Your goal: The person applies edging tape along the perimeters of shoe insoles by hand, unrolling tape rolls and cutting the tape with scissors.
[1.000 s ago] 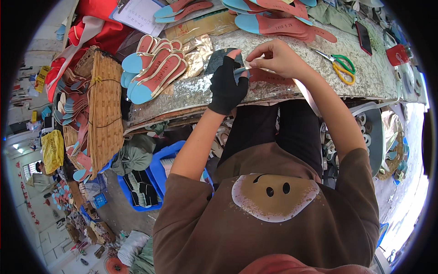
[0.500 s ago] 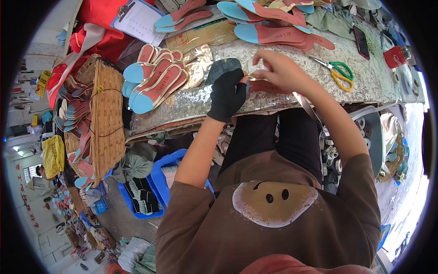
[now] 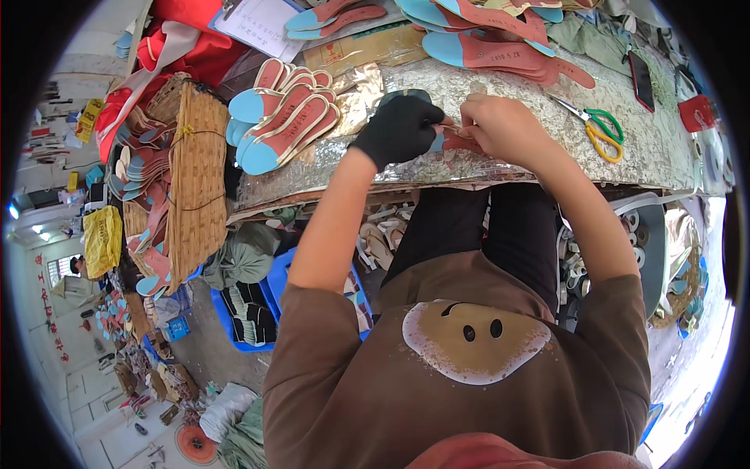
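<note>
My left hand (image 3: 398,129), in a black glove with bare fingertips, is closed in a pinch over the near edge of the table. My right hand (image 3: 504,129), bare, is closed just to its right, thumb and fingertips together. A thin pale strip (image 3: 448,126) runs between the two sets of fingertips. Below it lies a red and blue insole (image 3: 450,143), partly covered by the right hand. A dark flat block (image 3: 414,94) shows behind the left hand, mostly hidden by it. To the left, finished-looking insoles with gold edging (image 3: 293,129) lie overlapped in a pile.
Scissors (image 3: 594,129) with green and yellow handles lie right of my hands, near a phone (image 3: 641,80). Stacked insoles (image 3: 500,55) and a clipboard (image 3: 262,27) are at the back. A wicker basket (image 3: 195,180) stands left; a blue crate (image 3: 226,320) sits below.
My left hand has turned and shifted right, now covering most of the dark block. The right hand's raised, spread fingers have closed into a pinch. The whole view has shifted slightly.
</note>
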`<state>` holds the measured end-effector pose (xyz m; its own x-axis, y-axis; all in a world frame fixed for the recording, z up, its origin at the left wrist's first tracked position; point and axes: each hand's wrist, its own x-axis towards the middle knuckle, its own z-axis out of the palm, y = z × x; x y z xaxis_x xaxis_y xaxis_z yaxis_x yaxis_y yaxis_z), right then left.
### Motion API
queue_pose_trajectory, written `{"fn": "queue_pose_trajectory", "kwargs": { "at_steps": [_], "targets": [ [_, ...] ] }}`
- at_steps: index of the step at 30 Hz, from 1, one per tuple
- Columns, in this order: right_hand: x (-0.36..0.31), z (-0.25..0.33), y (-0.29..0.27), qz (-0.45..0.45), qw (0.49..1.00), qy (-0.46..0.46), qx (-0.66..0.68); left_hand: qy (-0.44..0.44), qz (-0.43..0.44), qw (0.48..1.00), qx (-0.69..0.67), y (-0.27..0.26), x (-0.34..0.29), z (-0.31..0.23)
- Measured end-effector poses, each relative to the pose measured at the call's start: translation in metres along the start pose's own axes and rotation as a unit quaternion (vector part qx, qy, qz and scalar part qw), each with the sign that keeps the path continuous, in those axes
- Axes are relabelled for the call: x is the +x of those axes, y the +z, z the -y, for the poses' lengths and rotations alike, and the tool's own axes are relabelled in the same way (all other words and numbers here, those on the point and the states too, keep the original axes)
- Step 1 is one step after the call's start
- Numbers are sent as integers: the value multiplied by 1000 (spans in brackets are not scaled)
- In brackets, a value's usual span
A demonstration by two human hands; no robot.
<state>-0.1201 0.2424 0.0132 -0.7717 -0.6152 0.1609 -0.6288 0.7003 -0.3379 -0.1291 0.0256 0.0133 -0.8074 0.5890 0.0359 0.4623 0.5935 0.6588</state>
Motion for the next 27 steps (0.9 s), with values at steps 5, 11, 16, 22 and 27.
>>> {"fn": "queue_pose_trajectory", "kwargs": {
  "at_steps": [5, 11, 16, 22, 27],
  "targets": [
    [-3, 3, 14, -15, 996, 33, -81, 84, -30, 996, 26, 19, 22, 5],
    [-12, 3, 7, -9, 992, 69, -103, 64, -24, 991, 117, 18, 26, -2],
    [-16, -2, 8, -21, 990, 42, -130, 106, 6, 988, 115, 28, 35, -6],
    [-43, -14, -8, 3, 992, 22, -121, 102, -38, 982, 157, 41, 22, -4],
    [-43, -12, -6, 11, 988, 14, -154, 97, 1, 976, 196, 54, 29, -29]
  ]
}}
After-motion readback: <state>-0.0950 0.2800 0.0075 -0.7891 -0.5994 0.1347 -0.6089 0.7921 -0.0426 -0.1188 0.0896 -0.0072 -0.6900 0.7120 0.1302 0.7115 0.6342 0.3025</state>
